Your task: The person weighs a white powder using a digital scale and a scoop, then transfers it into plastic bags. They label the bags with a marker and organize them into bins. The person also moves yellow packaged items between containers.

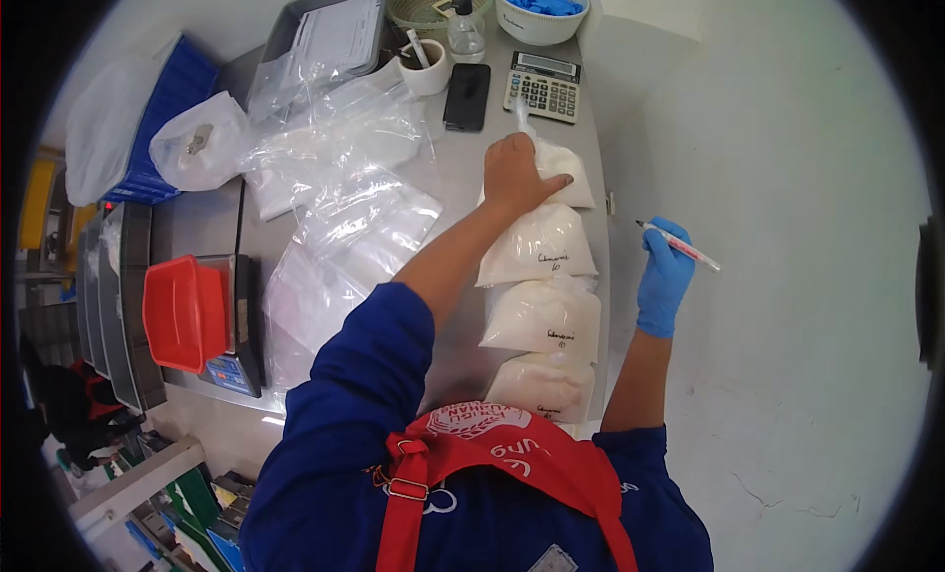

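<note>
Several clear plastic bags of white powder lie in a column along the table's right side. My bare left hand [514,176] is on the farthest bag of powder [569,178], near its gathered neck, fingers curled down and thumb stretched to the right. Nearer to me, the second bag [536,242], third bag [541,314] and nearest bag [539,383] carry black handwriting. My right hand [663,282], in a blue glove, grips an uncapped marker pen [689,249] with its dark tip pointing left. It is held off the table's right edge, apart from the bags.
Clear empty bags [345,208] spread across the table's middle. A red tray [184,313] sits on a scale [236,365] at left. Farther back are a phone [467,97], calculator [543,85], white cup [425,70], spray bottle [466,38] and a bowl of blue gloves [541,23].
</note>
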Demonstrator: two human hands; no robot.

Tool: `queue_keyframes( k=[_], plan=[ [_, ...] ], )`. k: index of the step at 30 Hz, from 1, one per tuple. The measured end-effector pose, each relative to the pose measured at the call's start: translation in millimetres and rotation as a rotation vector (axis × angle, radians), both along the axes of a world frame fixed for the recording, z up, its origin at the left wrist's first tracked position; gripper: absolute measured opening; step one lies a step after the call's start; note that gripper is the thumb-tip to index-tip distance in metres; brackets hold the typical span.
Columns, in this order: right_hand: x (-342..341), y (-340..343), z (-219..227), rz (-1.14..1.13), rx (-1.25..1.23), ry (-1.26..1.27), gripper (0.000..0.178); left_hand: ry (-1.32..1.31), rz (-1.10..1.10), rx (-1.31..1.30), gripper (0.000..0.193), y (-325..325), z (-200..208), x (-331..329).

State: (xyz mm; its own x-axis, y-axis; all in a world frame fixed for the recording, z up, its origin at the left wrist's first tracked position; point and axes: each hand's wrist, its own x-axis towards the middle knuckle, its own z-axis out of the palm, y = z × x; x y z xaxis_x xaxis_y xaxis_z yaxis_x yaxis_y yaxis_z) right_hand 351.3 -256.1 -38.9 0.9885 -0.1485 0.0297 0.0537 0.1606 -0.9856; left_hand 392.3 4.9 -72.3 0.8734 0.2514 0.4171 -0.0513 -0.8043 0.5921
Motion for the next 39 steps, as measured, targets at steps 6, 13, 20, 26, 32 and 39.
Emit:
queue_keyframes(
  k=[6, 13, 20, 26, 32, 39],
  plan=[
    [60.0, 61.9, -29.1, 0.058, 0.034, -0.051, 0.023, 0.436, -0.094, 0.076, 0.064, 28.4, 5.0, 54.7],
    [100.7, 126.2, -25.6, 0.429, -0.034, -0.013, 0.019, 0.705, 0.039, -0.041, 0.074, 60.8, 5.8, 86.8],
    [133.8, 143.4, -24.7, 0.651, -0.400, -0.132, 0.012, 0.698, 0.047, -0.081, 0.067, 73.3, -11.1, 98.0],
    [131.6, 152.9, -12.8, 0.706, -0.537, -0.142, 0.010, 0.634, 0.045, -0.106, 0.062, 76.7, -18.0, 96.1],
    [135.4, 146.4, -22.3, 0.655, -0.487, -0.116, 0.011, 0.660, 0.042, -0.081, 0.060, 74.6, -12.5, 95.4],
    [135.1, 144.4, -24.1, 0.643, -0.425, -0.138, 0.011, 0.593, 0.040, -0.073, 0.062, 74.3, -19.3, 94.0]
  ],
)
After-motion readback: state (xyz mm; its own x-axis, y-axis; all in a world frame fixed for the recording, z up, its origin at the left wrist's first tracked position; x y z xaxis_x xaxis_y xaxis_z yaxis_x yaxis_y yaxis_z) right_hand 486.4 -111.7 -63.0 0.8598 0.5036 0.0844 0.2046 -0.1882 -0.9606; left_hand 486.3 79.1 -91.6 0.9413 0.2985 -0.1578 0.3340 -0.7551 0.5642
